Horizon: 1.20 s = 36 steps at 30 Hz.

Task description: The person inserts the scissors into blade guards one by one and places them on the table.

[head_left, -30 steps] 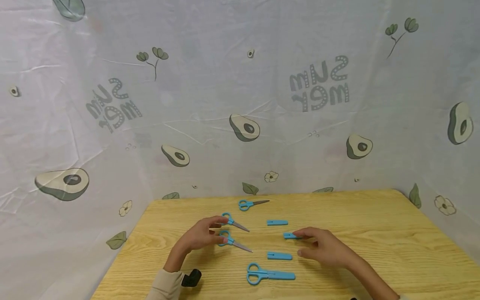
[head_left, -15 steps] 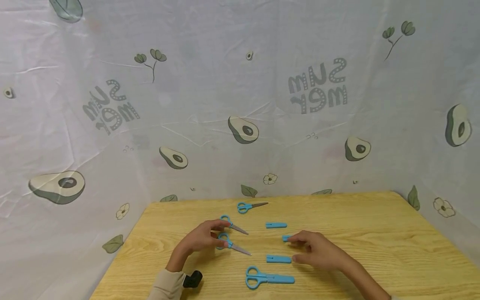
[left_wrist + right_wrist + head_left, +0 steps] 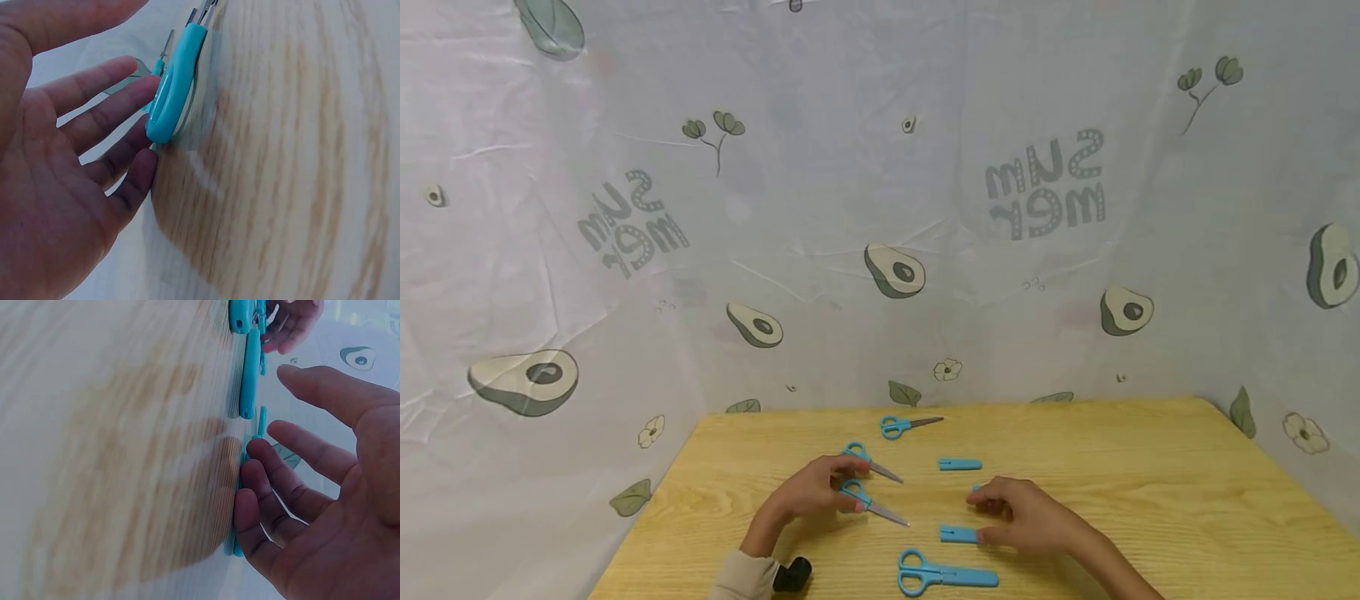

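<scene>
My left hand (image 3: 812, 490) hovers at the handles of two blue-handled scissors, the nearer pair (image 3: 889, 512) and the farther pair (image 3: 886, 472). In the left wrist view its fingers are spread, and a scissors handle (image 3: 178, 87) lies beyond them. My right hand (image 3: 1030, 517) is over the blue blade covers, with relaxed fingers and the thumb apart from them. Its thumb overlaps the end of the near cover (image 3: 958, 534); contact cannot be told. The fingers hide most of the middle cover (image 3: 976, 488). One blade cover (image 3: 249, 375) shows beside the thumb in the right wrist view.
A third uncovered pair of scissors (image 3: 895, 427) lies at the back of the wooden table (image 3: 1150, 467). Another blue cover (image 3: 960, 464) lies behind the right hand. Scissors with their blades covered (image 3: 962, 576) lie at the front. A printed curtain (image 3: 820, 208) stands behind the table.
My right hand has shifted left over the covers, hiding more of the middle one and reaching the near one's end. The left hand stays by the two scissors. The head view shifts slightly.
</scene>
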Each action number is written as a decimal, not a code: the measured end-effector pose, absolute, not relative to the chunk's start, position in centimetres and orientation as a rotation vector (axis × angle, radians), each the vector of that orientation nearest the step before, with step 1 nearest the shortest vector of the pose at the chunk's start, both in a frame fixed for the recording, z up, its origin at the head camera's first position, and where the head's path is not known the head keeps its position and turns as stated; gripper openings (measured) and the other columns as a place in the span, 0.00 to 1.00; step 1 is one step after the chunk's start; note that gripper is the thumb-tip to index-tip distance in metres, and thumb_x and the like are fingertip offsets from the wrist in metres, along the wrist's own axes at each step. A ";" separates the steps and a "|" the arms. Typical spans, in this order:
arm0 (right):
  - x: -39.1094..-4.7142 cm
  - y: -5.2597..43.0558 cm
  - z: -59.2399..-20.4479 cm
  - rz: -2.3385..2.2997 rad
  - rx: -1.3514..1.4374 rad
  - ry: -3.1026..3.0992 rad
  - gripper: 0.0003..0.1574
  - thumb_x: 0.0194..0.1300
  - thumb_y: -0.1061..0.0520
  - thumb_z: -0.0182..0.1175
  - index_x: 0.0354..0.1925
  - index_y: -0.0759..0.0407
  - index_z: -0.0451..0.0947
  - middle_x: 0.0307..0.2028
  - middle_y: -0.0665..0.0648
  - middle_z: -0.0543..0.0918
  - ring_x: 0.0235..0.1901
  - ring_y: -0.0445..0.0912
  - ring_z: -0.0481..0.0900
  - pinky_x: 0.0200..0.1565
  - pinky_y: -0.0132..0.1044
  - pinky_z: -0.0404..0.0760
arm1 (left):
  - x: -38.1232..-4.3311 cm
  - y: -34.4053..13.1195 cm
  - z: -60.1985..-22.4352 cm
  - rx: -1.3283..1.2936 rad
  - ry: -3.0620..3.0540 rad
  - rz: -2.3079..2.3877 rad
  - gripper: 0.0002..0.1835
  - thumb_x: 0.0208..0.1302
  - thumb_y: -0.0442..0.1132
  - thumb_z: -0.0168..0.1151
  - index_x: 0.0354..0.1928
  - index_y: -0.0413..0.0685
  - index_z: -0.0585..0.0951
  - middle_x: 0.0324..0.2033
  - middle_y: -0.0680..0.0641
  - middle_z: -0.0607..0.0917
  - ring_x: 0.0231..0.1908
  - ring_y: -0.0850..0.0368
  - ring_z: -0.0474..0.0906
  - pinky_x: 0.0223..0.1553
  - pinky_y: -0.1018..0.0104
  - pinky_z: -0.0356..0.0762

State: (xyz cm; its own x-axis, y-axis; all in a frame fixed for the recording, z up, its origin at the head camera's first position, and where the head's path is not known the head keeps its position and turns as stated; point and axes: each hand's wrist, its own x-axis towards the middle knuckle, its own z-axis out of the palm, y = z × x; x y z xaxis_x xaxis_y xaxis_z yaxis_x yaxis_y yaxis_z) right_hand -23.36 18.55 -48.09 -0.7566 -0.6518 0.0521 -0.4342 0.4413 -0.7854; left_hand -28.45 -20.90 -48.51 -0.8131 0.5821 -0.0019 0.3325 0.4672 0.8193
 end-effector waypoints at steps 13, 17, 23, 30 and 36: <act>-23.6 17.8 -48.4 -1.154 -0.991 2.445 0.25 0.69 0.54 0.74 0.59 0.66 0.84 0.50 0.56 0.84 0.47 0.43 0.83 0.47 0.32 0.84 | -28.5 -20.8 -49.1 0.794 2.416 1.288 0.31 0.64 0.30 0.77 0.69 0.40 0.81 0.63 0.36 0.84 0.66 0.35 0.80 0.65 0.51 0.81; -23.7 17.6 -48.4 -1.150 -0.971 2.444 0.21 0.68 0.54 0.75 0.56 0.61 0.88 0.46 0.53 0.83 0.42 0.37 0.78 0.43 0.31 0.81 | -28.4 -20.8 -49.0 0.822 2.428 1.262 0.32 0.61 0.27 0.78 0.68 0.39 0.81 0.64 0.35 0.83 0.65 0.36 0.80 0.63 0.60 0.81; -23.5 17.4 -48.2 -1.150 -0.963 2.456 0.17 0.66 0.56 0.76 0.52 0.58 0.90 0.43 0.52 0.81 0.40 0.38 0.77 0.42 0.31 0.80 | -28.3 -20.8 -49.1 0.835 2.536 1.170 0.32 0.57 0.27 0.79 0.66 0.40 0.82 0.62 0.39 0.83 0.60 0.43 0.81 0.59 0.65 0.80; -23.2 17.1 -48.0 -1.142 -0.958 2.492 0.11 0.64 0.57 0.77 0.46 0.53 0.92 0.41 0.51 0.81 0.40 0.37 0.77 0.42 0.30 0.80 | -28.2 -20.7 -49.0 0.843 2.650 1.061 0.23 0.56 0.30 0.79 0.55 0.41 0.88 0.48 0.47 0.83 0.43 0.57 0.71 0.45 0.68 0.73; -23.1 17.0 -48.3 -1.122 -0.979 2.528 0.09 0.64 0.58 0.77 0.43 0.53 0.93 0.40 0.49 0.82 0.38 0.35 0.77 0.41 0.30 0.81 | -28.1 -20.3 -48.8 0.825 2.665 1.051 0.17 0.52 0.28 0.79 0.46 0.44 0.89 0.37 0.50 0.84 0.38 0.60 0.69 0.39 0.68 0.69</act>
State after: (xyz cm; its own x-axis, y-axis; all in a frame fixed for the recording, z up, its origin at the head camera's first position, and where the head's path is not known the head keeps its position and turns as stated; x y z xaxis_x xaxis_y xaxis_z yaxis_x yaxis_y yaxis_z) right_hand -23.13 16.99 -48.26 -0.7582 -0.6476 0.0751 -0.4902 0.4904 -0.7206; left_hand -28.09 -20.31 -48.78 -0.8349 0.5481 0.0511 0.4354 0.6007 0.6705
